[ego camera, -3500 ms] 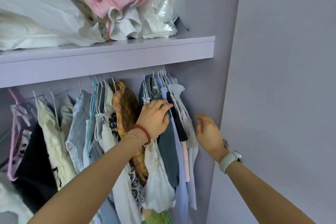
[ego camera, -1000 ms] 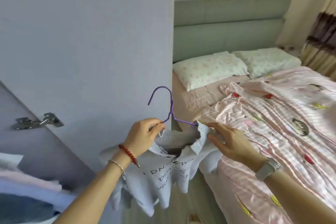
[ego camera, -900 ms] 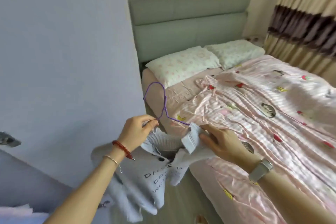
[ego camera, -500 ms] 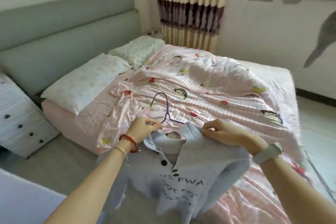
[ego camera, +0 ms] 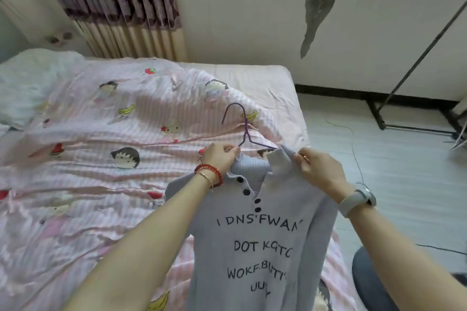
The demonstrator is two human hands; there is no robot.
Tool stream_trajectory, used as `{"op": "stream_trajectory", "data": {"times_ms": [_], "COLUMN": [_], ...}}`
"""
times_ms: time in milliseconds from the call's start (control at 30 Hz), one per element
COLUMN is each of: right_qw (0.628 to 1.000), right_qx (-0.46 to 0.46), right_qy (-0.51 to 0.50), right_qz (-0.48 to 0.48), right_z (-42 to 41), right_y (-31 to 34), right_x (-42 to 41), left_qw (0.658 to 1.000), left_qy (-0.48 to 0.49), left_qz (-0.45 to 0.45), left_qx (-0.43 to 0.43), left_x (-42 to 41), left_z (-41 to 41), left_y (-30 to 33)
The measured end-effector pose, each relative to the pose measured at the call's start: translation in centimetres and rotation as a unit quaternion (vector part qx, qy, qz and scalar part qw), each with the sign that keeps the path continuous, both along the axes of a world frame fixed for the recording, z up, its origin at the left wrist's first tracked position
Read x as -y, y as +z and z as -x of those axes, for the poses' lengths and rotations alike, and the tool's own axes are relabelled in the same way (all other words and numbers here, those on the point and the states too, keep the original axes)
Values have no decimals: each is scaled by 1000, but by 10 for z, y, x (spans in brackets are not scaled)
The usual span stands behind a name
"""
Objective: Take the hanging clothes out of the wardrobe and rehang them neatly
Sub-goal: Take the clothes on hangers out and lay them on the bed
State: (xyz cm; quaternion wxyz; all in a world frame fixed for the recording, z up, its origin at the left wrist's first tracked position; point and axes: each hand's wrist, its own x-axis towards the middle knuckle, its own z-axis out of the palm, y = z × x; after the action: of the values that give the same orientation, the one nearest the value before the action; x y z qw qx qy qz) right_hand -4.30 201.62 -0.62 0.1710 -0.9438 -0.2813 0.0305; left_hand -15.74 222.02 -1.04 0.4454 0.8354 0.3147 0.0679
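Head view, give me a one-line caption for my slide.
Both hands, left and right, hold a lilac sweater by its collar on a purple hanger above the bed.

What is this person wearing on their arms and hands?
Both forearms are bare, with no sleeves in view. The left hand has a red bead bracelet and a thin gold bangle at the wrist. The right hand has a watch with a pale grey strap at the wrist.

Home bedroom: bed [ego camera: 252, 76], curtain [ego camera: 121, 7]
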Motion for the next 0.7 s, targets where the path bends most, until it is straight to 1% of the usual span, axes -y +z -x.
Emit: {"op": "stream_trajectory", "data": {"times_ms": [67,167,267,333,433,533,600,633,700], "right_qw": [998,997,997,997,996,988,983,983,986], "right_qx": [23,46,35,23,-33,-99,-123,-120,-97], "right_qy": [-43,-47,-58,-71,-81,-78,-69,-62,-47], "right_qz": [-35,-49,-47,-35,16,91,118,123,124], "right_z": [-26,-71,-121,-148,-169,-165,-150,-141,-121], "right_y": [-34,-76,-111,-140,-188,-230,-243,-246,-242], "right_x": [2,-4,-24,-39,-55,-59,-58,-58,-59], "left_qw": [1000,998,996,990,967,925,906,905,916], "left_qy": [-16,-40,-59,-69,-113,-183,-197,-188,-158], "left_qz": [-17,-37,-68,-119,-179,-208,-208,-197,-186], "left_qx": [-16,-29,-1,-37,-142,-259,-312,-325,-320], "left_x": [5,4,-12,-22,-25,-21,-22,-24,-30], "left_z": [-42,-94,-135,-147,-129,-90,-71,-65,-56], "left_y": [-24,-59,-93,-124,-185,-240,-258,-261,-257]}}
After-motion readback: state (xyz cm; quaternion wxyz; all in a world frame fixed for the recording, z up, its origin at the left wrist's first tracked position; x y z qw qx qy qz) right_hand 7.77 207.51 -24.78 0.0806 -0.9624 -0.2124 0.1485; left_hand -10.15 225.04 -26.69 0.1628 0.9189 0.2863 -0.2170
